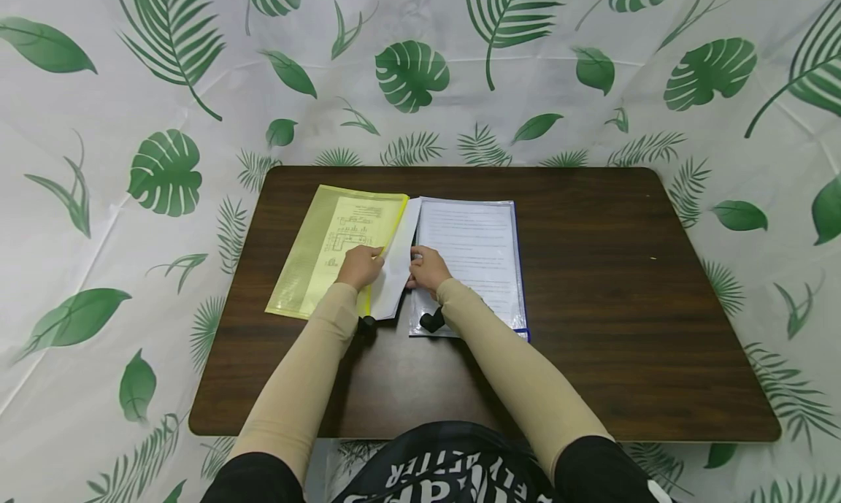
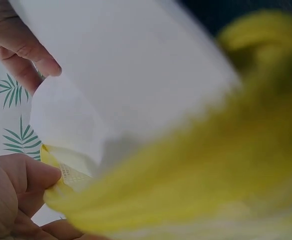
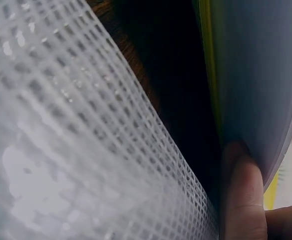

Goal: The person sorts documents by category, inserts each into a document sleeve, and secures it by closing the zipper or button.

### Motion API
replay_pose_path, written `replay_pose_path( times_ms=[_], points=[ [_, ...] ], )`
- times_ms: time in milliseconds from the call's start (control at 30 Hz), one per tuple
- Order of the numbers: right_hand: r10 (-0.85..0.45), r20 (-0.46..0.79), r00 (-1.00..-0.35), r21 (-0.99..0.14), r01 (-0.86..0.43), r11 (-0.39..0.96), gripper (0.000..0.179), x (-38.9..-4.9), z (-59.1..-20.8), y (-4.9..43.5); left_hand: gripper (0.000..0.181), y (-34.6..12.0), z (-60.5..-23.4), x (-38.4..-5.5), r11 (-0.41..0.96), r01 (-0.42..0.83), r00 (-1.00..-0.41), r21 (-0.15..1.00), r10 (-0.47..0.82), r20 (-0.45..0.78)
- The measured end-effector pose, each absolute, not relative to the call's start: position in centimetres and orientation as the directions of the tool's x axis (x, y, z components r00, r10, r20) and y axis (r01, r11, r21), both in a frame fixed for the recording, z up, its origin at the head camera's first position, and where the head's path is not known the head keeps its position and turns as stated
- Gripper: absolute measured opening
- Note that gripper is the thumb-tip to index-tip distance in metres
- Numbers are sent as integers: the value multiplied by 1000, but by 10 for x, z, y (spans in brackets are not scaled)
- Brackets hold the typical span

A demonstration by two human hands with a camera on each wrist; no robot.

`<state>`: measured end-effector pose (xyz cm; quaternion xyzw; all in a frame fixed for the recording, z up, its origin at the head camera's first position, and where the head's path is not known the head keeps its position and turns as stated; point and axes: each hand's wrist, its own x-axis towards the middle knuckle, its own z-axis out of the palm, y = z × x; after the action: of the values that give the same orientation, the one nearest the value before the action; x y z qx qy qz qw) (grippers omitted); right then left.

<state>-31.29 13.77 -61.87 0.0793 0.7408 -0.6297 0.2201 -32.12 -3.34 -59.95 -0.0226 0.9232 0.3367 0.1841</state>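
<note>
A yellow mesh document pouch (image 1: 296, 273) lies on the left, a printed diagram showing through it. My left hand (image 1: 360, 266) pinches its edge between thumb and fingers; the left wrist view shows the pouch (image 2: 200, 175) held apart there from the white paper (image 2: 121, 65). Partly outside that edge, the white paper (image 1: 398, 273) slants toward the right. My right hand (image 1: 430, 271) pinches the paper's right side, one finger (image 3: 244, 200) lying against its underside. Beneath the right wrist is a clear mesh pouch (image 1: 466, 251) with a blue edge, holding a printed page.
Both pouches lie on a dark brown wooden table (image 1: 611, 291) with rounded corners. A leaf-patterned white cloth (image 1: 407, 138) surrounds it. Black wrist straps (image 1: 431, 320) hang near the clear pouch. The person's torso (image 1: 453, 466) is at the near edge.
</note>
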Motion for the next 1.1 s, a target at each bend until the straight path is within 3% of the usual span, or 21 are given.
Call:
replay_pose_path(
  times_ms=[833,1100],
  points=[
    [-165,-434,-886,-894,400,205,59,-322,-627,130,42,-34,-599,-322,765,-166,-928,622,92,-362],
    [-179,-395,-901,-900,340,273,56,-321,-620,125,43,-36,-599,-322,758,-165,-927,631,100,-362]
  ],
)
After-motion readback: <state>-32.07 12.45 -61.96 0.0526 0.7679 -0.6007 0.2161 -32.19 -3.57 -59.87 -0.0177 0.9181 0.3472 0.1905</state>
